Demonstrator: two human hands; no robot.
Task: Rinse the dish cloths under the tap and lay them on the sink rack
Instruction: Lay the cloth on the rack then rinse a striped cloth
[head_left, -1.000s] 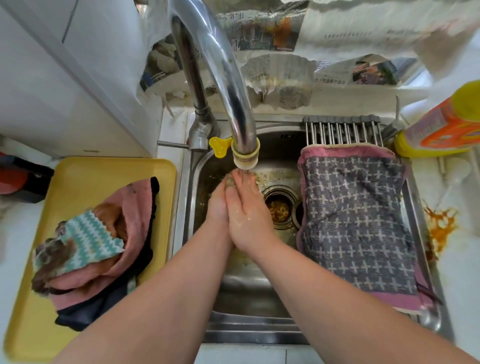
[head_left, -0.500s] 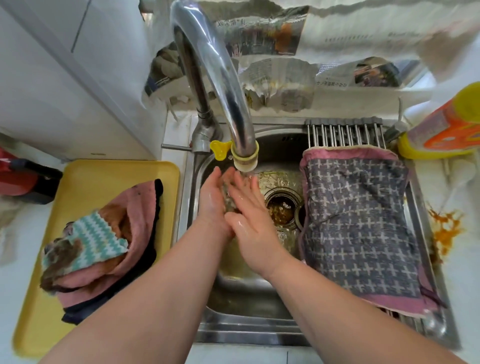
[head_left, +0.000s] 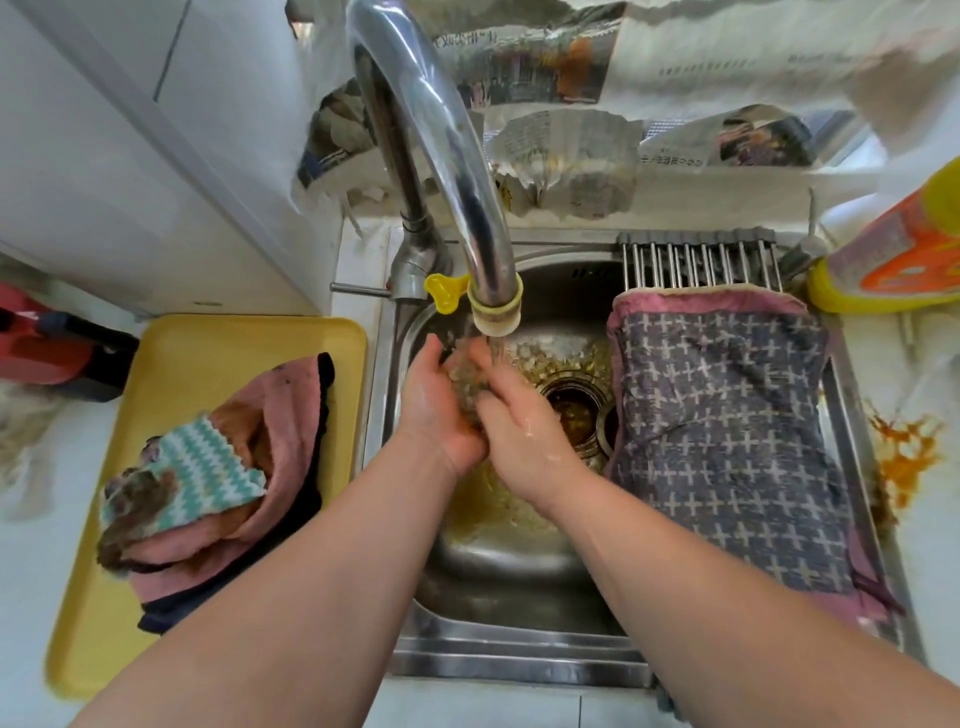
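Water runs from the chrome tap (head_left: 493, 306) onto my two hands over the steel sink (head_left: 498, 577). My left hand (head_left: 434, 410) lies cupped under the stream, and my right hand (head_left: 519, 423) rests its fingers against the left palm. Neither hand holds a cloth. A grey dish cloth with white crosses and a pink edge (head_left: 727, 441) lies spread on the sink rack (head_left: 696, 260) at the right. A pile of soiled cloths (head_left: 218, 467), pink, dark and teal zigzag, sits on the yellow tray (head_left: 208, 353) at the left.
An orange and yellow bottle (head_left: 904, 260) stands at the back right. An orange stain (head_left: 904, 457) marks the counter right of the sink. A red and black object (head_left: 47, 343) lies left of the tray. Food scraps surround the drain (head_left: 571, 410). Newspaper covers the back wall.
My hands were pressed palm to palm, then parted, and now rub together lower under the running water. The cloths have not moved.
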